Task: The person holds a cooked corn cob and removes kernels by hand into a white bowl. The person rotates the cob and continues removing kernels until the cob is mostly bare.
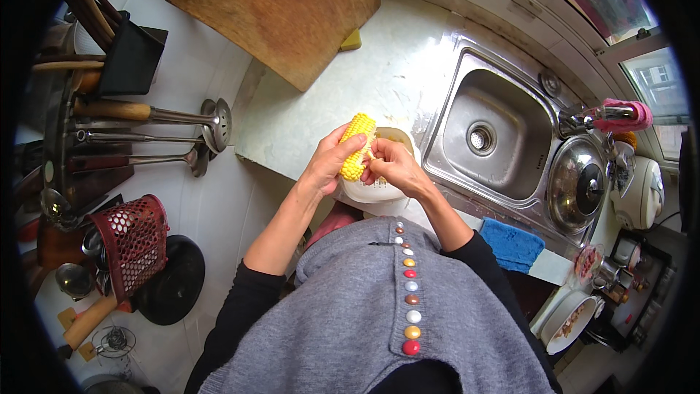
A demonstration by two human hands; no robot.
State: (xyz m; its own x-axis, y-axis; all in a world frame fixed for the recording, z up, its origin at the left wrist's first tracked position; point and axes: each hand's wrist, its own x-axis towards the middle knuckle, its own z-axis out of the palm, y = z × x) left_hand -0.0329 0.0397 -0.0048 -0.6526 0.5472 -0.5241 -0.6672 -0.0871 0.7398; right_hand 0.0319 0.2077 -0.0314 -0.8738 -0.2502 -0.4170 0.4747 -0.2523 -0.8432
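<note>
An ear of yellow corn (pixel 356 127) stands tilted in my left hand (pixel 328 161), whose thumb lies across its kernels. A pale strip without kernels runs along the cob's right side. Against that strip, the curled fingers of my right hand (pixel 398 167) pinch at the cob. What sits between those fingertips is too small to make out. Below both hands is a white plastic basket (pixel 372 193) with holes in its wall, at the front edge of the counter. My hands hide most of its inside; a few yellow bits show.
Right of the basket is a stainless steel sink (pixel 495 131). A wooden cutting board (pixel 279 16) leans at the back left of the counter (pixel 383 65). Ladles and a slotted skimmer (pixel 221 123) hang on the left wall. A blue cloth (pixel 511 243) and pot lid (pixel 577 183) lie right.
</note>
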